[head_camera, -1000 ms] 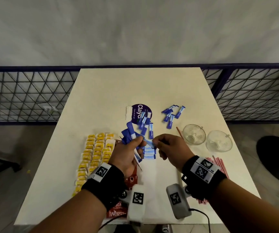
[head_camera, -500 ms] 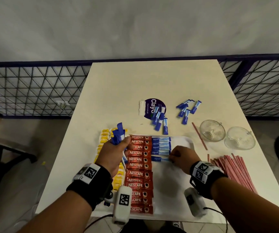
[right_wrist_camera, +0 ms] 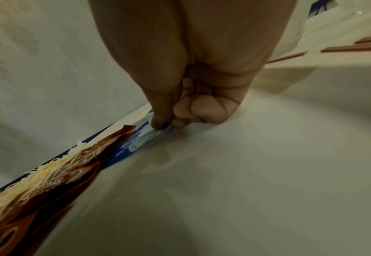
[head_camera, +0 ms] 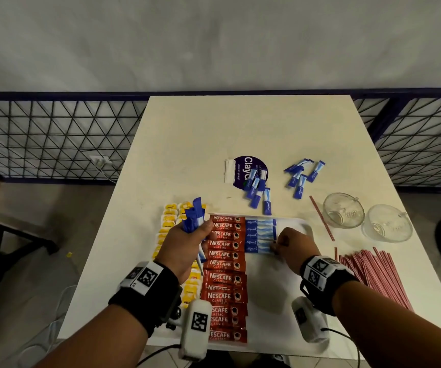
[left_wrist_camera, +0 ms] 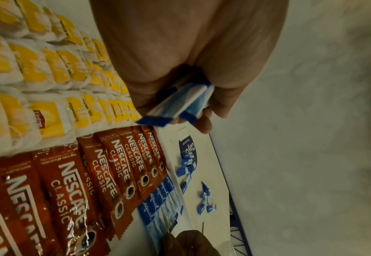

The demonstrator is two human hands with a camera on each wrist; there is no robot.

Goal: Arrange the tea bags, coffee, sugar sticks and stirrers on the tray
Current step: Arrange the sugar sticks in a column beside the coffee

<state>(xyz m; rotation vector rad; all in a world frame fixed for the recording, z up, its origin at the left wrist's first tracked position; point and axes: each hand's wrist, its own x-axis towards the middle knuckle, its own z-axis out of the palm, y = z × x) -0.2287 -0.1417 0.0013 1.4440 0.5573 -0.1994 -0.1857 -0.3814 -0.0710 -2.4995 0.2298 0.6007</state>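
Observation:
A white tray [head_camera: 304, 224] lies near the table's front edge. On it run rows of yellow tea bags [head_camera: 166, 226], a column of red coffee sachets [head_camera: 224, 264] and several blue sugar sticks [head_camera: 259, 236] laid side by side. My left hand [head_camera: 187, 243] grips a bundle of blue sugar sticks [head_camera: 194, 216] upright above the tea bags; the bundle [left_wrist_camera: 180, 105] shows in the left wrist view too. My right hand [head_camera: 287, 244] pinches the end of the nearest laid sugar stick [right_wrist_camera: 149, 136] flat on the tray.
Loose sugar sticks [head_camera: 257, 189] lie over a purple round sticker [head_camera: 245, 168], with more [head_camera: 301, 173] to the right. Red stirrers [head_camera: 370, 274] are heaped right of the tray, one [head_camera: 321, 217] lying alone. Two glass cups [head_camera: 344, 209] [head_camera: 386, 225] stand at the right. A metal fence [head_camera: 54, 139] runs behind the table.
My right hand drew a sugar stick from the left hand's bundle and brought it down onto the tray beside the other sticks. The left hand shifted left over the tea bags.

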